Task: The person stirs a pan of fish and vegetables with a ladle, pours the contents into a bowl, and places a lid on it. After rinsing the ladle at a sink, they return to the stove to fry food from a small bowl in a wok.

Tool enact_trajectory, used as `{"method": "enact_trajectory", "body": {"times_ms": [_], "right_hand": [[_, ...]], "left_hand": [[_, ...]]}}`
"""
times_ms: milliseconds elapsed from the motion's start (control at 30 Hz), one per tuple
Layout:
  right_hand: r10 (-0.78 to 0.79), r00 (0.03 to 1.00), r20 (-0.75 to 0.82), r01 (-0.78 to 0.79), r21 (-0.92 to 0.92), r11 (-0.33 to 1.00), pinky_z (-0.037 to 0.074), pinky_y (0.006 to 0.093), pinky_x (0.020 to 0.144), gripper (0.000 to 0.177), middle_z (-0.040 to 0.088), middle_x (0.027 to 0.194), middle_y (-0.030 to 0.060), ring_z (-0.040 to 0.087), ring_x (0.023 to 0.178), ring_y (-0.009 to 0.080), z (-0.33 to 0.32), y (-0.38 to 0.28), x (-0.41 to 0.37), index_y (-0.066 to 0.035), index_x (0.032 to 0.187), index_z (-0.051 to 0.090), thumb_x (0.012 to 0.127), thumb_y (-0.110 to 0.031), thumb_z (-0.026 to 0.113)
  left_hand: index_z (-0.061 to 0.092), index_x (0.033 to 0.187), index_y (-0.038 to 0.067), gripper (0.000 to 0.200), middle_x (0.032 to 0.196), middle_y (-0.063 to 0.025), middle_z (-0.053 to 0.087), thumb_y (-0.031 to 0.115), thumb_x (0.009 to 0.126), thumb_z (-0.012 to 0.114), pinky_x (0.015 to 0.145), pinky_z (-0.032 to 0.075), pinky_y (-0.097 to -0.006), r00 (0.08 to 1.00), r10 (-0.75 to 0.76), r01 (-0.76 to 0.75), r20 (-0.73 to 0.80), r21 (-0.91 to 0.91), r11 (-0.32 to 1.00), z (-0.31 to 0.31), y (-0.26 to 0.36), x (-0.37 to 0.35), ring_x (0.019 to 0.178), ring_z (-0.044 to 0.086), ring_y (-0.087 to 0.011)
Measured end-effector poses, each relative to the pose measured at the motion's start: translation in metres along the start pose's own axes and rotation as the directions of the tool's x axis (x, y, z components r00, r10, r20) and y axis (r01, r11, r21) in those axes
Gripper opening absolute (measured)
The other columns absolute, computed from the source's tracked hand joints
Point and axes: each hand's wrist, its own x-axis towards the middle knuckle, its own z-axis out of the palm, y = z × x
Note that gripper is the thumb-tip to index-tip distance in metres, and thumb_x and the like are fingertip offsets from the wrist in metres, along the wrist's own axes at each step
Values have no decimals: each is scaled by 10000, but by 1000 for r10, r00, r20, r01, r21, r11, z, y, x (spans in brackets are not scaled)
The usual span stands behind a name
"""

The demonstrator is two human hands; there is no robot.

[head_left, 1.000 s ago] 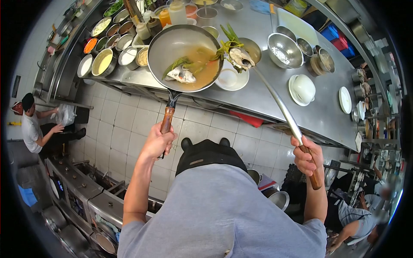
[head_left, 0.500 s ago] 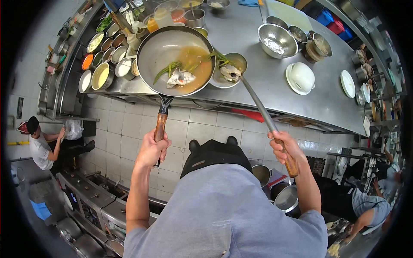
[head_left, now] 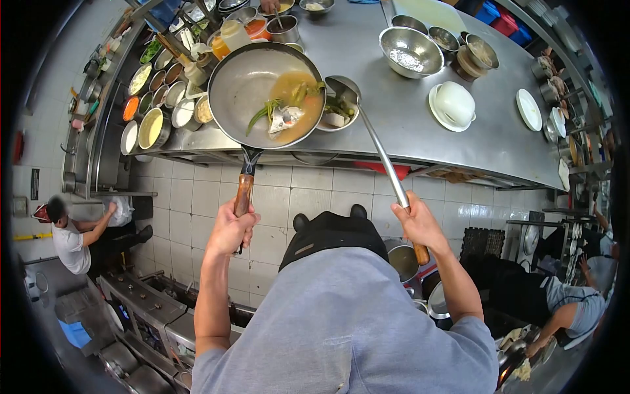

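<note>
My left hand point(head_left: 233, 226) is closed around the wooden handle of a wok point(head_left: 239, 82), held over the steel counter's front edge. Brown broth point(head_left: 303, 118), green vegetables and a pale piece that looks like fish point(head_left: 284, 121) lie at the wok's right side. My right hand point(head_left: 420, 222) grips the wooden-ended handle of a long metal ladle point(head_left: 380, 144). The ladle's head is over a white bowl point(head_left: 331, 126), just right of the wok. Green vegetables and a pale chunk point(head_left: 335, 119) show in the bowl, which the wok and ladle partly cover.
Containers of ingredients point(head_left: 152, 128) crowd the counter's left end. On the steel counter point(head_left: 387, 118) are a metal bowl point(head_left: 412, 52), a white bowl on a plate point(head_left: 454, 105) and a plate point(head_left: 529, 109). One person point(head_left: 72, 240) is at left, another point(head_left: 571, 299) at right.
The ladle's head has emptied and tipped over the white bowl, where the vegetables and pale chunk now lie. My right hand has moved slightly left. The wok remains in my left hand.
</note>
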Motion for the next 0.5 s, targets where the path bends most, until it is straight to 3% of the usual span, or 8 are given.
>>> {"method": "enact_trajectory", "body": {"times_ms": [100, 200, 500], "right_hand": [[-95, 993, -66, 93, -29, 995, 383, 342, 467, 272, 468, 554, 70, 473, 468, 161, -3, 8, -3, -13, 833, 431, 905, -228, 580], [-47, 996, -71, 50, 44, 998, 362, 334, 481, 275, 454, 552, 58, 438, 500, 147, -9, -3, -11, -19, 821, 438, 902, -235, 588], [-133, 989, -61, 135, 22, 991, 357, 310, 455, 275, 432, 546, 45, 418, 472, 121, -14, 1, -10, -26, 818, 430, 903, -229, 593]], "left_hand": [[437, 816, 61, 159, 531, 8, 419, -13, 767, 569, 314, 306, -258, 1000, -15, 15, 1, -3, 1000, 0, -1, 2, 348, 378, -83], [438, 811, 59, 154, 516, 9, 412, -12, 743, 556, 320, 280, -251, 1000, 7, -6, -19, 37, 999, 2, 0, 4, 344, 357, -80], [441, 806, 57, 159, 517, 16, 412, 8, 746, 580, 321, 306, -244, 999, 40, -39, 1, 175, 984, -2, 23, 9, 349, 363, -79]]}}
